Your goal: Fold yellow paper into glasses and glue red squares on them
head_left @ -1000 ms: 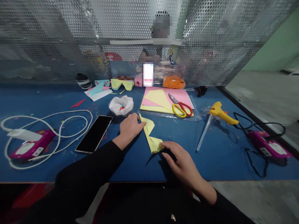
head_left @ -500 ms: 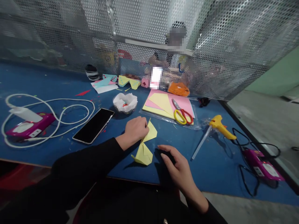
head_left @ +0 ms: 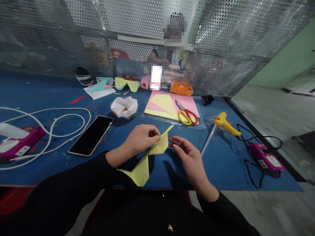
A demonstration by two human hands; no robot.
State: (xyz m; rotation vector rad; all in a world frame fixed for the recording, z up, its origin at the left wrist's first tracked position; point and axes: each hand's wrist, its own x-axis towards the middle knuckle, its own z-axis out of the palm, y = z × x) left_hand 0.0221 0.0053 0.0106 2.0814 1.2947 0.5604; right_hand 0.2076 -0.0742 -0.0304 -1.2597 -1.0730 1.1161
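My left hand (head_left: pixel 141 139) pinches the upper part of a folded yellow paper butterfly (head_left: pixel 161 144) between thumb and fingertips. The paper slants from upper right to lower left over the blue table, its lower wing near the front edge. Just right of its upper wing is my right hand (head_left: pixel 188 155), fingers half curled and apart, holding nothing. A small gap seems to separate those fingertips from the paper. Beyond the hands lie scissors (head_left: pixel 185 113) with one yellow and one red handle, on a plastic sleeve of coloured paper (head_left: pixel 159 100).
A phone (head_left: pixel 91 136), a white cable (head_left: pixel 85 123) and a magenta power strip (head_left: pixel 23 142) lie left. A paper-lined bowl (head_left: pixel 124 107) stands behind my left hand. At right are a yellow glue gun (head_left: pixel 225 123) and another magenta strip (head_left: pixel 267 157). Perforated metal (head_left: pixel 137 19) borders the back.
The yellow paper has been lifted and turned, its upper end now pointing up and right. My left hand has opened from a curled grip to a fingertip pinch. The view has shifted slightly right.
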